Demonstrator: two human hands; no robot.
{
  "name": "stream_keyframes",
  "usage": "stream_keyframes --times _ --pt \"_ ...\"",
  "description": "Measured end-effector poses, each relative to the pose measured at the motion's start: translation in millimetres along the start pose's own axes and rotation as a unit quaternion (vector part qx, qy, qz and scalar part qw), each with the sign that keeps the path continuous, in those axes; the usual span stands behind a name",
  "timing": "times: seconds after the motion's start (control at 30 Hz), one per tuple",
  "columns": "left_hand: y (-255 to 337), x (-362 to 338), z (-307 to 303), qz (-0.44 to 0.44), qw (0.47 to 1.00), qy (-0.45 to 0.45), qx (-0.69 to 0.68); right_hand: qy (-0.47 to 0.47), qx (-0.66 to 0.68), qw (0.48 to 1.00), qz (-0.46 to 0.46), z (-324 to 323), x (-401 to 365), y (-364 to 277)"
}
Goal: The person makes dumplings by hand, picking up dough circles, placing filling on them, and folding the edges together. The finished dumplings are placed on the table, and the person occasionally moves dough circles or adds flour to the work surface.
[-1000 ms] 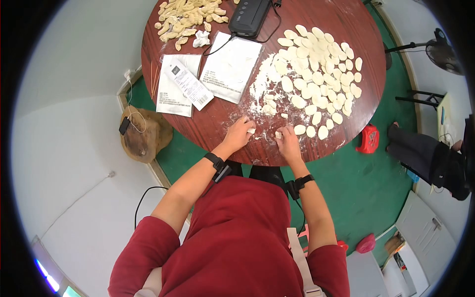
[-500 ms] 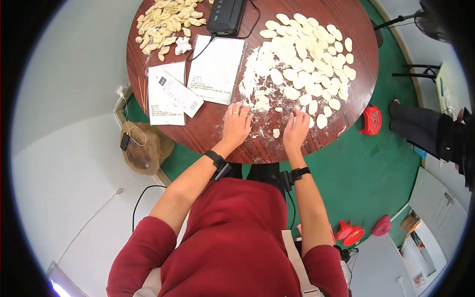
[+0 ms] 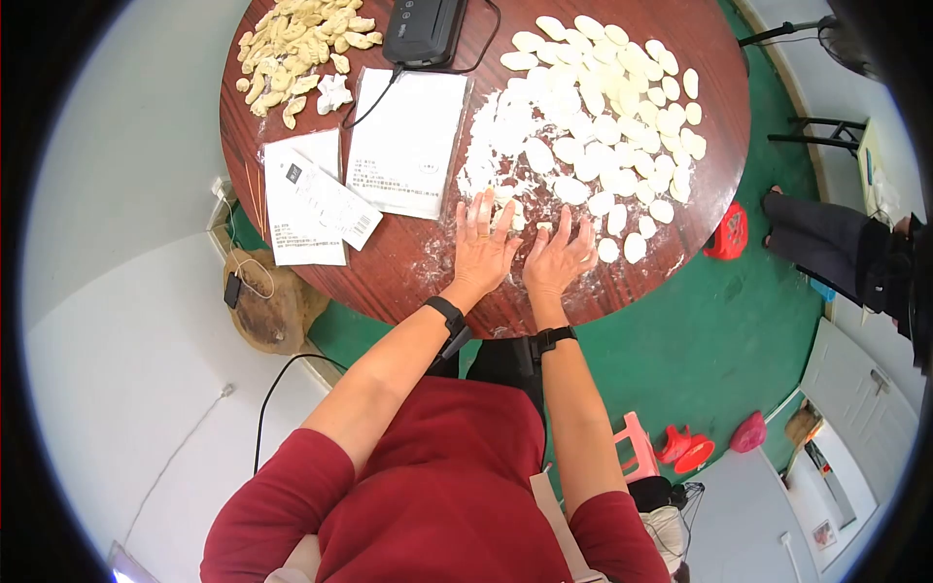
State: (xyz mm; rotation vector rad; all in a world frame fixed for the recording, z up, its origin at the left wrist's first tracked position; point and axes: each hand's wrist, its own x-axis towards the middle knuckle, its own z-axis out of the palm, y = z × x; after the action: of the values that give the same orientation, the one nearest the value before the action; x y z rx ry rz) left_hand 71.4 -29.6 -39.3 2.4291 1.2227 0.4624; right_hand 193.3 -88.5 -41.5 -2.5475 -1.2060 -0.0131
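Both hands lie side by side, palms down, at the near edge of the floury table. My left hand (image 3: pixel 483 245) has its fingers spread, the fingertips beside a floury lump of dough (image 3: pixel 509 208). Close by, my right hand (image 3: pixel 558 258) is also spread, near a small dough piece (image 3: pixel 544 227). Whatever is under the palms is hidden. Beyond them, many flat oval dough pieces (image 3: pixel 622 126) lie spread and overlapping over white flour (image 3: pixel 494 136).
The round brown table (image 3: pixel 408 267) also bears white packets (image 3: pixel 408 146), a printed label (image 3: pixel 326 199), a black device (image 3: pixel 423 29) with a cable, crumpled white paper (image 3: pixel 333 94) and a pile of yellowish twisted pieces (image 3: pixel 301 49). A person (image 3: pixel 841 243) is at right, near a red stool (image 3: pixel 729 233).
My hands have come closer together and their fingers have spread. A small dough piece that lay between them is now out of sight. The view has shifted slightly.
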Motion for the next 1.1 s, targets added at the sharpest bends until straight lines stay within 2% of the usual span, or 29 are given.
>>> stream_keyframes --times 0.23,0.43,0.9,1.03,1.1 --pt "0.1 4.4 3.8 0.009 0.999 -0.032 0.003 -0.015 -0.053 0.997 -0.045 1.2 0.8 2.8" --pt "0.7 6.5 7.6 0.020 0.999 -0.024 -0.011 -0.016 -0.034 0.997 -0.066 3.8 -1.4 0.6" --pt "5.3 11.7 10.4 0.022 1.000 0.005 -0.005 -0.031 -0.015 0.998 -0.044 6.0 -0.4 0.6" --pt "7.9 18.3 2.0 0.033 0.999 0.023 0.003 -0.034 0.038 0.998 -0.038 -7.6 4.9 -3.3" --pt "2.7 19.6 -6.6 0.059 0.981 0.080 -0.167 0.014 0.071 0.995 -0.068 -11.4 5.1 0.7"
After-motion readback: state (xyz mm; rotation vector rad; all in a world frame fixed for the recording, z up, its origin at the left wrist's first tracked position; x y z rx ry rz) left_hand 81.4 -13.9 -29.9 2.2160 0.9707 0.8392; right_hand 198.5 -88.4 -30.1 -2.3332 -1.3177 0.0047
